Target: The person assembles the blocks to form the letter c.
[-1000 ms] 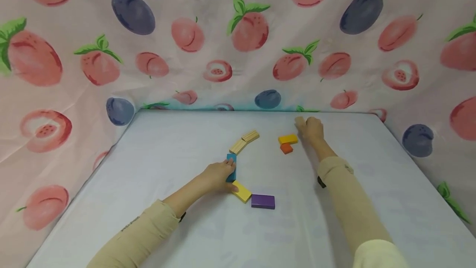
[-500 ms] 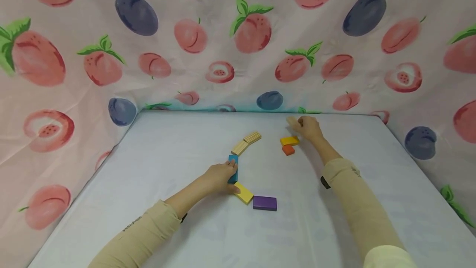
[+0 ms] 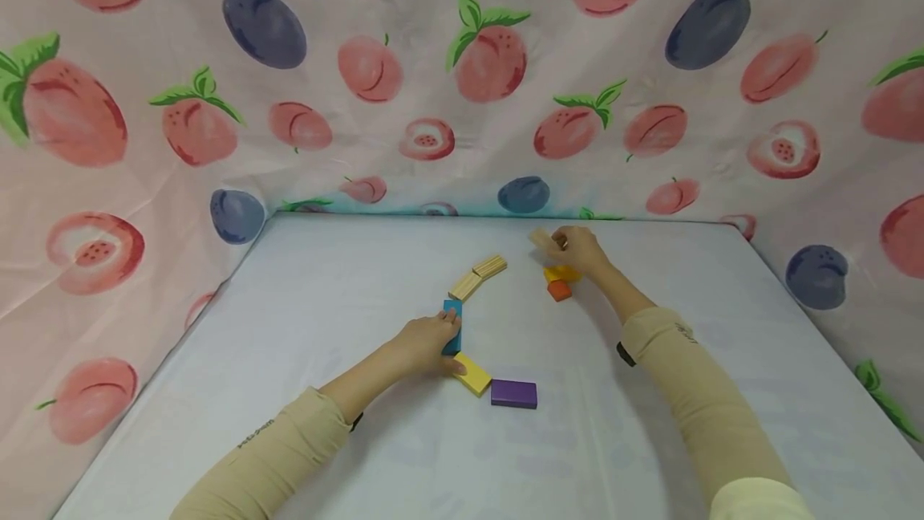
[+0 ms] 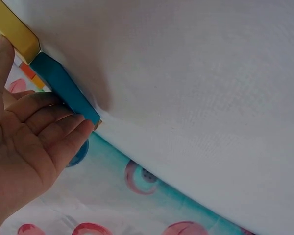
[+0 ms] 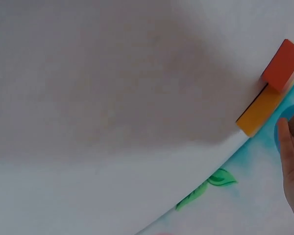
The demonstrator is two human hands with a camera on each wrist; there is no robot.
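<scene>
In the head view my left hand (image 3: 424, 342) lies along the blue block (image 4: 66, 88), its fingertips on the block and its thumb against the yellow block (image 3: 473, 375). The left wrist view shows these fingers fairly straight against the blue side. Toward the back, my right hand (image 3: 583, 251) pinches a plain wooden block (image 3: 543, 241) by one end. This block is held to the left of and beyond an orange-yellow block (image 3: 554, 274), which the hand partly covers. Only a corner of the held block shows in the right wrist view.
A purple block (image 3: 514, 394) touches or nearly meets the yellow one's corner. Two wooden blocks, one nearer (image 3: 465, 286) and one farther (image 3: 491, 266), continue the curve beyond the blue block. An orange-red block (image 3: 559, 290) sits against the orange-yellow one. Fruit-printed cloth (image 3: 419, 62) hangs behind the white table.
My right hand has moved left along the back of the table with the wooden block, passing over behind the orange-yellow block. The left hand stays on the blue and yellow blocks.
</scene>
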